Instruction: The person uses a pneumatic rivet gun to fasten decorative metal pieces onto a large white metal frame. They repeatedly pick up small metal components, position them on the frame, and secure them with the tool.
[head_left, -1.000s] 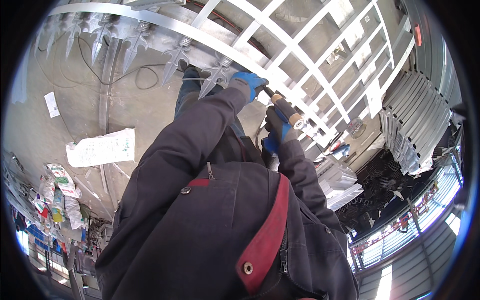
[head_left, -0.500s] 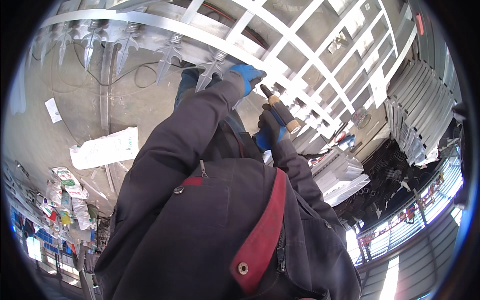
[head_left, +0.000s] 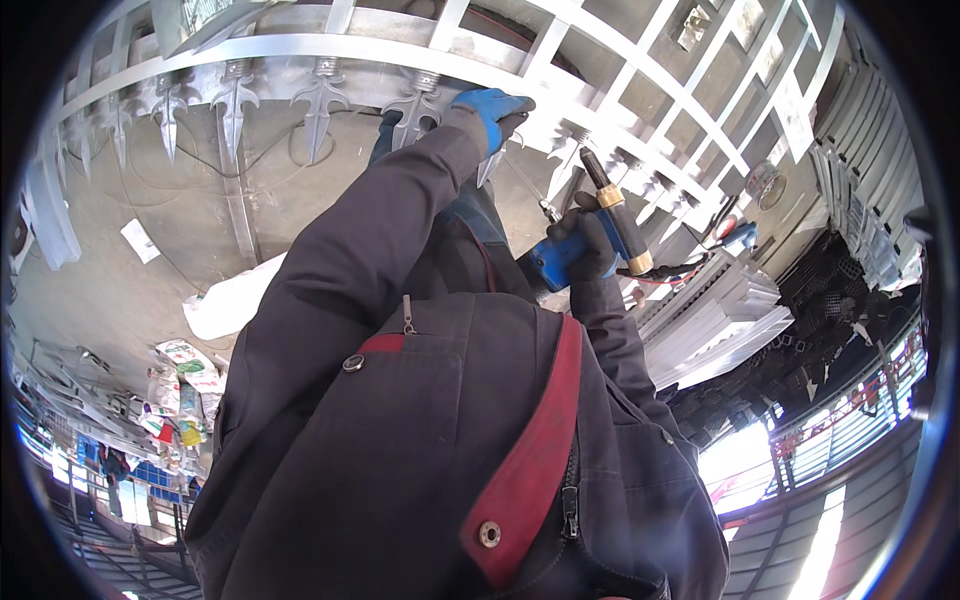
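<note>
1. At the left, a small white rectangular paper [head_left: 140, 241] lies on the dull grey floor [head_left: 185, 215]. My sleeve now hides more of the larger white sheet [head_left: 235, 303] than it did half a second ago.
2. Above them, grey metal spear-shaped finials [head_left: 320, 108], with ribbed collars and barbed points, hang below a smooth, curved white metal rail [head_left: 300, 46].
3. My left hand, in a blue glove with dark fingertips [head_left: 484, 114], is by that rail. Its fingers point right; I cannot tell whether they grip anything.
4. My right hand, gloved dark and blue [head_left: 592, 242], has its fingers clamped around the blue-and-black power tool with a dark cylinder and tan collars [head_left: 628, 228]. Its narrow dark tip now stands well apart from my left hand; earlier it was close.
5. Farther right, straight silvery metal bars [head_left: 715, 318] lie stacked, edges bright.
</note>
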